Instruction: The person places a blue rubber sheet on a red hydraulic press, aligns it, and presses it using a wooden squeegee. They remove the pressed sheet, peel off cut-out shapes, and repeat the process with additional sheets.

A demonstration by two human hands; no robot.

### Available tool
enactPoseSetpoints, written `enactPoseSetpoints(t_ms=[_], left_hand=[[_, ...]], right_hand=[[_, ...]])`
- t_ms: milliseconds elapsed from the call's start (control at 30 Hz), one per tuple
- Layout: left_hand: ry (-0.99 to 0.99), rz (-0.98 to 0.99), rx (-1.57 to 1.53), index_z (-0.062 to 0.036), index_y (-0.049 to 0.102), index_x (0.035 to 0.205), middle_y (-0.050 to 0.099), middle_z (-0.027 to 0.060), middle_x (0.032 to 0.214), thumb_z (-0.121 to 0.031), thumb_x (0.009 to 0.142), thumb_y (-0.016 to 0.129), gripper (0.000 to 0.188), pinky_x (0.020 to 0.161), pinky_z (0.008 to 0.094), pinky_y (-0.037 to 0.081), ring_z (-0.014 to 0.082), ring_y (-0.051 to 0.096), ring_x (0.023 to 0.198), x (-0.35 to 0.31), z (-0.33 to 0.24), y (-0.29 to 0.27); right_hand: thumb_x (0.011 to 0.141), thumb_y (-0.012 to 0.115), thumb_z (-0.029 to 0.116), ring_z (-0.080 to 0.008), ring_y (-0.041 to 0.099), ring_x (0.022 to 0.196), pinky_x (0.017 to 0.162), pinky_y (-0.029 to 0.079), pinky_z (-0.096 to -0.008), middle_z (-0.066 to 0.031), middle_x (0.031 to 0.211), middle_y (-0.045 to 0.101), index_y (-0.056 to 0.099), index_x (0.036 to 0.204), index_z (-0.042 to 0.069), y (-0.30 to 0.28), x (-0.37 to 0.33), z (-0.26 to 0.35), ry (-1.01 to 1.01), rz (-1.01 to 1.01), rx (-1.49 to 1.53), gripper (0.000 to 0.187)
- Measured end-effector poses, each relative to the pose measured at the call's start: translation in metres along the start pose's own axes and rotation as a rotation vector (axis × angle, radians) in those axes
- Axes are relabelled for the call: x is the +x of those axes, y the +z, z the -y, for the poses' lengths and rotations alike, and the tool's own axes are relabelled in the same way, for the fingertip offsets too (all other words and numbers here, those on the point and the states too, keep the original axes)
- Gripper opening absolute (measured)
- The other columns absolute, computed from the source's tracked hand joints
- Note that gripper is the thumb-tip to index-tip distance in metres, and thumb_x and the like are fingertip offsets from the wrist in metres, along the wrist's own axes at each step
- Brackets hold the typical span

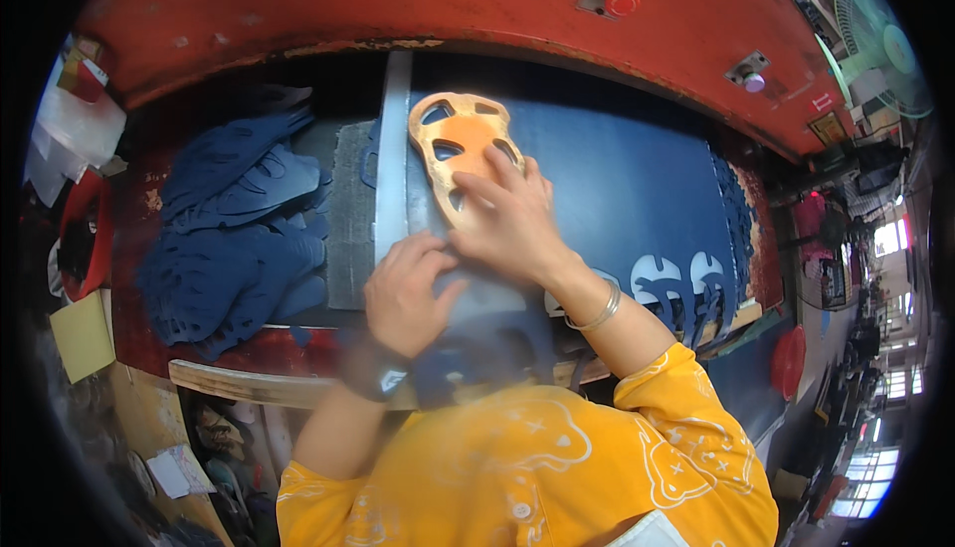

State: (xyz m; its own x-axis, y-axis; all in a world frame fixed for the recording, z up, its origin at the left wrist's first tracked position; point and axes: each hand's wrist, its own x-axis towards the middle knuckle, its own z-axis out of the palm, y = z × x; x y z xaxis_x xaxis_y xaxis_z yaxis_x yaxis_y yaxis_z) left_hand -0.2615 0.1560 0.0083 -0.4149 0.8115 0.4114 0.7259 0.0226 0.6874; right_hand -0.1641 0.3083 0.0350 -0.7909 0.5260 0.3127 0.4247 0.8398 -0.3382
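Note:
An orange-tan cutting die, long and shaped like a shoe upper with several openings, lies on a dark blue sheet. My right hand, a metal bangle at its wrist, grips the die's near part, thumb and fingers on its top and right side. Just left of the die's near end, my left hand rests by the sheet's left edge. Its fingers are bent but apart, the thumb stands off, and nothing shows in them. Under my wrists the sheet's near edge has cut-out gaps, partly blurred.
Dark blue cut pieces lie in loose stacks on the left. A pale metal strip runs beside the sheet. Across the back stands a red machine beam with a red push button. A green fan is at far right.

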Motion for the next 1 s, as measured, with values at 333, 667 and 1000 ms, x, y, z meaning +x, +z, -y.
enactPoseSetpoints(t_ms=[333,667,1000], left_hand=[[0.007,0.004,0.007,-0.0065,0.067,0.087,0.063,0.0101,0.107,-0.015,0.067,0.081,0.026,0.089,0.0406,0.049,0.0319,0.059,0.109,-0.001,0.007,0.004],[-0.215,0.101,-0.534,-0.0034,0.067,0.086,0.065,0.0104,0.082,-0.001,0.068,0.076,0.020,0.071,0.0352,0.051,0.0281,0.062,0.079,-0.028,-0.037,-0.029],[-0.013,0.307,0.073,-0.0107,0.065,0.084,0.055,0.0069,0.087,-0.029,0.069,0.079,0.028,0.075,0.0383,0.040,0.0278,0.053,0.087,0.013,-0.031,-0.003]], right_hand=[[0.065,0.076,0.037,-0.0514,0.032,0.128,0.106,0.029,-0.0539,-0.0238,0.144,0.038,0.061,0.124,0.018,-0.002,0.004,0.002,0.015,0.087,-0.017,0.064],[0.082,0.066,0.042,-0.0482,0.030,0.130,0.107,0.022,-0.0558,-0.0250,0.141,0.037,0.048,0.136,0.012,-0.096,-0.083,-0.101,0.483,0.201,-0.430,0.064],[0.088,0.062,0.023,-0.0361,0.029,0.138,0.114,0.022,-0.0440,-0.0197,0.143,0.039,0.048,0.134,0.001,-0.106,-0.020,-0.170,0.316,-0.621,-0.023,0.053]])
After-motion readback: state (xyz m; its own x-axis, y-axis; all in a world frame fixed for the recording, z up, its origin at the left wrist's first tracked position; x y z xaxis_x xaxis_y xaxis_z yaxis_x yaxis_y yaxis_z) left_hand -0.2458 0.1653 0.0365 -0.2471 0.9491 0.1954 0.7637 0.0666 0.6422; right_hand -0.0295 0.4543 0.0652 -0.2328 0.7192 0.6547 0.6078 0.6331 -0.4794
